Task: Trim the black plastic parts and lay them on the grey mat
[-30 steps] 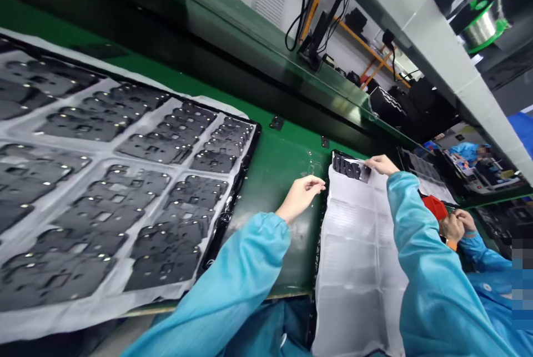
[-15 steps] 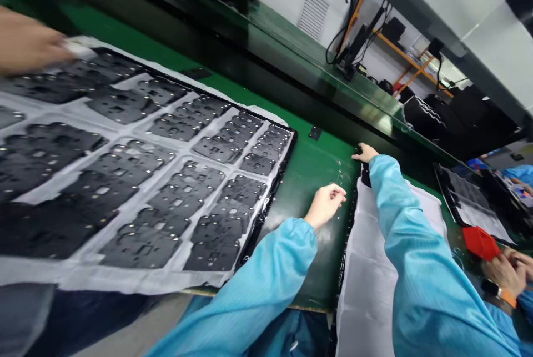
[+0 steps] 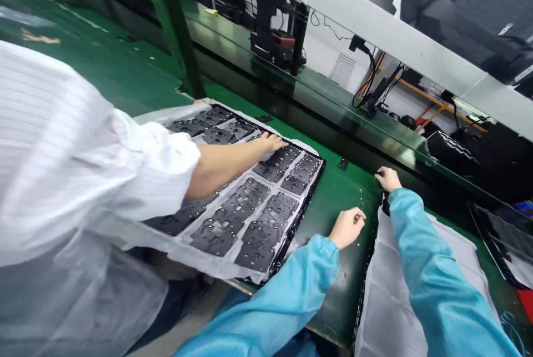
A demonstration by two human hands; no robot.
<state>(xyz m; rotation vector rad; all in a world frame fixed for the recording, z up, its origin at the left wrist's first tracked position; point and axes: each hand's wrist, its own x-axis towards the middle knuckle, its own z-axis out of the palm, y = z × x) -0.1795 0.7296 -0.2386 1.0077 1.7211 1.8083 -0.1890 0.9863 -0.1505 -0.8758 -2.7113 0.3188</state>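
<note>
My left hand [image 3: 347, 227] hovers over the green bench with its fingers curled in loosely, just left of a white sheet [image 3: 389, 296] that covers a black tray in front of me. My right hand [image 3: 388, 178] rests at the far top corner of that sheet, fingers bent on the tray's dark edge [image 3: 385, 204]; what it grips is hidden. To the left lies a big black tray [image 3: 310, 193] lined with white sheet and filled with several black stamped parts [image 3: 258, 232].
A co-worker in a white coat [image 3: 62, 151] stands at the left, one hand [image 3: 272, 141] reaching onto the big tray. A green post [image 3: 172, 29] rises behind it. A raised green shelf [image 3: 333, 99] with a black device [image 3: 277, 35] runs along the back. More trays [image 3: 506, 240] lie right.
The view has swung left, bringing the co-worker's white sleeve and arm into sight over the big tray. My two hands have stayed almost where they were at the sheet's top.
</note>
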